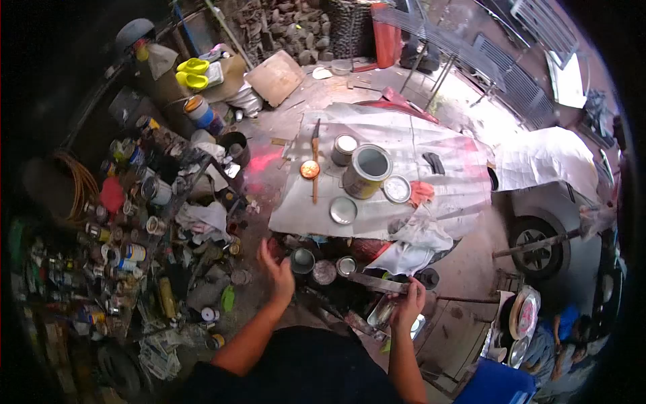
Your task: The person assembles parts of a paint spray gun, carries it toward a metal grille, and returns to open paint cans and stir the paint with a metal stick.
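Observation:
My left hand (277, 273) is raised with its fingers apart, just left of a small grey-lined can (302, 260); whether it touches the can is unclear. In my right hand (406, 304) is one end of a flat, greyish stick (378, 281), which points left toward an open small can (346, 266). Between the two cans stands a round container with a mottled top (324, 272). On the covered surface ahead are a large open paint can (371, 170), a smaller can (345, 148), a white-coated lid (397, 189) and another round lid (343, 210).
A long thin wooden-handled tool (315, 165) and an orange-topped tin (309, 170) lie left on the sheet (289, 212). Rags (422, 237) hang at its front right. Crowded cans and clutter (156, 190) fill the left. A car wheel (536, 246) and another person (565, 330) are right.

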The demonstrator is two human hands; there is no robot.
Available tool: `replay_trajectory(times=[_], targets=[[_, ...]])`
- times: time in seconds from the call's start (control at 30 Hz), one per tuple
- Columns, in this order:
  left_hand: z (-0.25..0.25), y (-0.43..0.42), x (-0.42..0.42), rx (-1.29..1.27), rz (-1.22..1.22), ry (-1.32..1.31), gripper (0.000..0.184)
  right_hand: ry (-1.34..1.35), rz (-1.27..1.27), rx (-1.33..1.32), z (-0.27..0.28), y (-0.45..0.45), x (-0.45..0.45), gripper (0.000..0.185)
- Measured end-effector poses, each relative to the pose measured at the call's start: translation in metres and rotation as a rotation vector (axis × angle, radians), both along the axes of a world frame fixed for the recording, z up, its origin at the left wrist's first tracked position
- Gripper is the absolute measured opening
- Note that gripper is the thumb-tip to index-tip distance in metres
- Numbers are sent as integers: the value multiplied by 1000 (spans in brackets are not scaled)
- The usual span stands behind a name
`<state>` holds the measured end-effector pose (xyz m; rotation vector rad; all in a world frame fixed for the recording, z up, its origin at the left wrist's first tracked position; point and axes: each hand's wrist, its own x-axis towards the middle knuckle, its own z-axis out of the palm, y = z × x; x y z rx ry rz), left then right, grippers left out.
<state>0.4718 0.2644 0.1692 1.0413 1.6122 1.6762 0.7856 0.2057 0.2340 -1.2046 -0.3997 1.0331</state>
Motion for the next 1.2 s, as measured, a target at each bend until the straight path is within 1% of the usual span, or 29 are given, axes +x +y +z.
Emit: replay_trajectory(times=[0.07, 0.17, 0.27, 0.37, 0.47, 0.57, 0.67, 0.73, 0.77, 0.87, 0.9, 0.93, 1.0, 1.03, 1.07, 1.13, 1.17, 1.2], targets=[[-54, -53, -32, -573, -38, 351, 80, -10, 8, -3, 6, 2, -2, 25], [-87, -62, -28, -763, -226, 108, 83, 7, 12, -3, 6, 3, -3, 25], [-126, -42, -18, -720, -193, 76, 83, 20, 28, -8, 7, 2, -2, 24], [-129, -24, -15, -671, -159, 23, 78, -31, 53, -16, 9, 4, -3, 25], [-132, -19, -11, -688, -63, -65, 68, -83, 81, -36, 9, 2, -3, 25], [-140, -17, -19, -707, -189, -313, 64, -83, 106, -33, 8, 3, -2, 27], [-119, -23, -22, -657, -62, -349, 64, -119, 136, -28, 2, 0, 2, 29], [-102, -36, -32, -601, 6, -481, 64, -110, 154, -22, -5, 2, 6, 30], [-94, -42, -41, -568, 45, -544, 64, -122, 181, -35, -8, 1, 9, 27], [-84, -75, -88, -457, 26, -625, 68, -142, 225, -16, -3, 1, 7, 29], [-75, -92, -101, -438, 93, -592, 68, -160, 194, -44, 7, 1, 0, 31], [-59, -113, -110, -419, 160, -560, 69, -225, 233, -30, 5, 2, 2, 33], [-19, -157, -113, -419, 201, -521, 70, -388, 310, -3, 7, 4, 12, 36], [5, -184, -108, -439, 176, -513, 70, -420, 339, -11, 24, -1, 2, 36], [21, -206, -104, -464, 153, -508, 71, -412, 364, 20, 29, -2, -5, 36], [32, -232, -101, -407, 163, -575, 71, -437, 401, 74, 49, -10, -31, 35], [36, -249, -100, -381, 165, -611, 71, -447, 449, 88, 49, -17, -38, 34], [43, -266, -102, -384, 207, -574, 72, -457, 501, 111, 53, -20, -46, 32]])
